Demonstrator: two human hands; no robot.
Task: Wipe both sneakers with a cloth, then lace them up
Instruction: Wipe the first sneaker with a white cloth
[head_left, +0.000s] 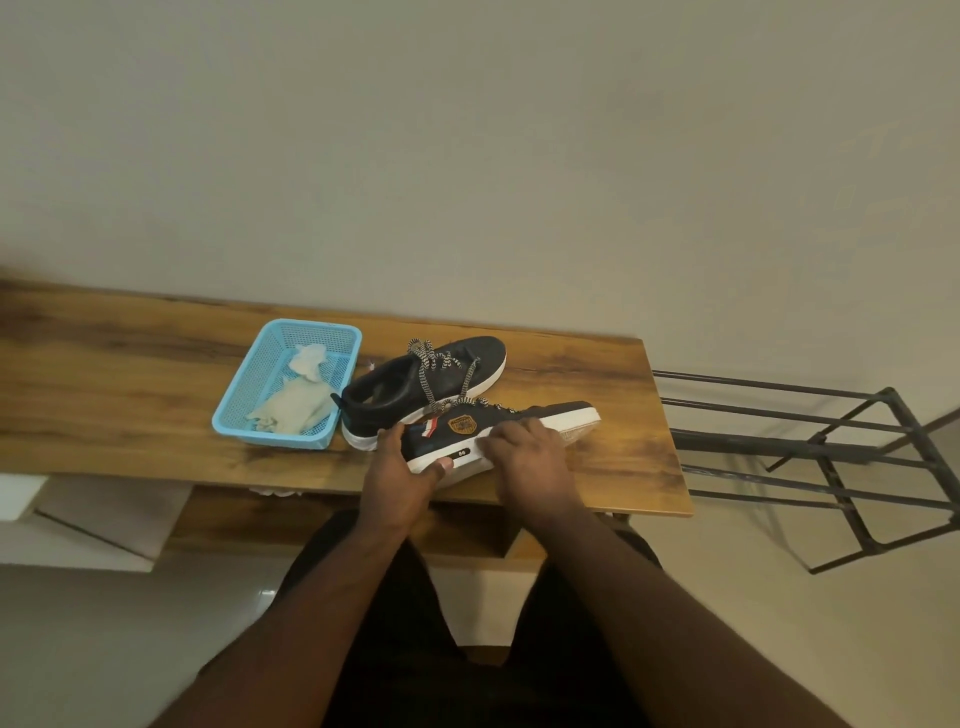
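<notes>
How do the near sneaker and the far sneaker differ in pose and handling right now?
The near sneaker is tipped onto its side, sole edge toward the camera; the far sneaker sits upright on its sole. The left hand grips the near sneaker's heel and the right hand rests on its forepart; nothing touches the far sneaker. Both are dark with white soles and patterned laces, on the wooden table.

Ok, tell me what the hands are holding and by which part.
Both hold the near sneaker, tipped on its side: left hand grips the heel end, right hand rests over the sole edge near the forefoot.
</notes>
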